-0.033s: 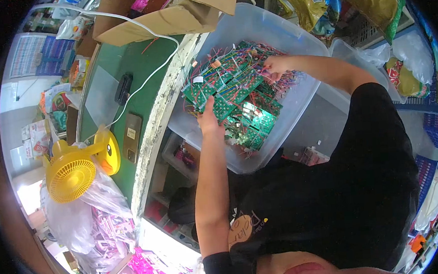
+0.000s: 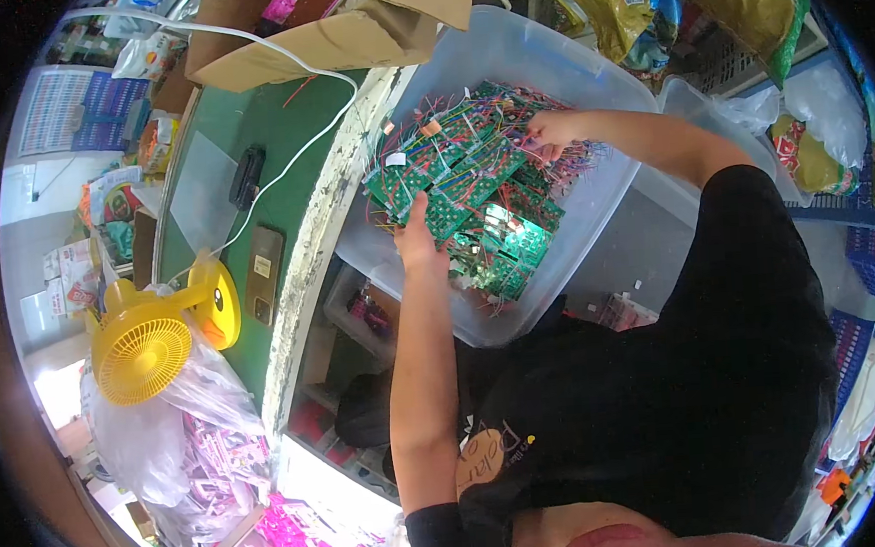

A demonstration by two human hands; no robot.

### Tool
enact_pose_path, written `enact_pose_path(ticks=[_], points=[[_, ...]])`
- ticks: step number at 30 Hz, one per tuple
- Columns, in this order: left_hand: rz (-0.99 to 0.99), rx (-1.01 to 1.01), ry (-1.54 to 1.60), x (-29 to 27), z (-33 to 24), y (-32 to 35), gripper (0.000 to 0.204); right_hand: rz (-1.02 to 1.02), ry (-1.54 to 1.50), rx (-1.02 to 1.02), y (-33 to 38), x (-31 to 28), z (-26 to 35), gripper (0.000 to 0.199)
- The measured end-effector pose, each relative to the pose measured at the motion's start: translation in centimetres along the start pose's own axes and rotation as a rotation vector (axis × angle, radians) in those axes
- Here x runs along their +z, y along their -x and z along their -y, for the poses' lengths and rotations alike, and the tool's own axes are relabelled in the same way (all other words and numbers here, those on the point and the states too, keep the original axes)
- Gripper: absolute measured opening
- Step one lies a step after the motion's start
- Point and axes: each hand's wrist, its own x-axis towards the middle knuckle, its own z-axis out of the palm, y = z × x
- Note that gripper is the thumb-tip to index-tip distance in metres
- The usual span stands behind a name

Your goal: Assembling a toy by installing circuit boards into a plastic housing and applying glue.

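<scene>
A green circuit board panel (image 2: 453, 204) with coloured wires soldered across it lies tilted over a heap of similar boards. My left hand (image 2: 420, 244) grips its near edge, thumb on top and the other fingers out of sight below. At the panel's far right corner, my right hand (image 2: 553, 133) is closed among thin red wires (image 2: 573, 161); its fingertips are partly hidden. More green boards (image 2: 508, 237) with a bright reflection lie beneath. All of this sits in a translucent plastic bin (image 2: 595, 234).
Left of the bin runs a worn white table edge (image 2: 305, 236). On the green tabletop are a phone (image 2: 264, 274), a black object (image 2: 246, 178), a white cable (image 2: 333, 129) and a yellow fan (image 2: 144, 357). A cardboard box (image 2: 343, 44) stands behind; sacks (image 2: 632, 21) lie at the far right.
</scene>
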Motion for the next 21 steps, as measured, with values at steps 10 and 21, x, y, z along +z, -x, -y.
enact_pose_path(ticks=[10, 21], points=[[-0.035, 0.015, -0.038, 0.6, -0.4, 1.1, 0.054, 0.087, 0.072, 0.007, -0.6, -0.1, -0.5, 0.01], [0.017, 0.013, -0.017, -0.6, 0.5, -0.7, 0.074, 0.169, 0.393, -0.208, -0.6, 1.3, 0.2, 0.026]])
